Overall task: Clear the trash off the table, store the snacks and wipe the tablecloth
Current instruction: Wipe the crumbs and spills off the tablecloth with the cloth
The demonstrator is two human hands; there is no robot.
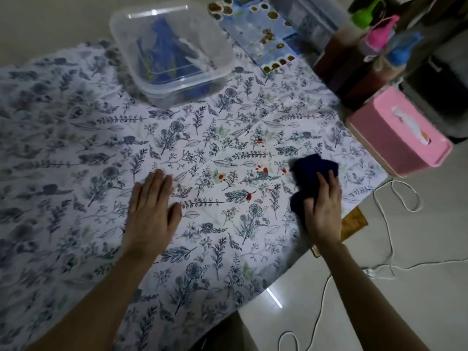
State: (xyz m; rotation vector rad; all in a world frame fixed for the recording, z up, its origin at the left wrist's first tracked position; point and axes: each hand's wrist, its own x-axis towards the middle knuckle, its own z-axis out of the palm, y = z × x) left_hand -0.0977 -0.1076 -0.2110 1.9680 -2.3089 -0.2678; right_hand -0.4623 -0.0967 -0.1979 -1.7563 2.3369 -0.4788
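Note:
A white tablecloth (76, 153) printed with blue-grey leaves covers the table. Several red stains (264, 170) dot it near the middle right. My right hand (323, 211) grips a dark blue cloth (311, 171) pressed on the tablecloth just right of the stains. My left hand (152, 211) lies flat, palm down, fingers together, on the tablecloth left of the stains. A lidded clear plastic box (174, 54) holding blue snack packets stands at the back centre.
A pink tissue box (397, 133) sits at the table's right edge. Squeeze bottles with green, pink and blue caps (374, 34) stand behind it. A printed blue sheet (258, 31) lies at the back. White cord (387, 224) trails on the floor to the right.

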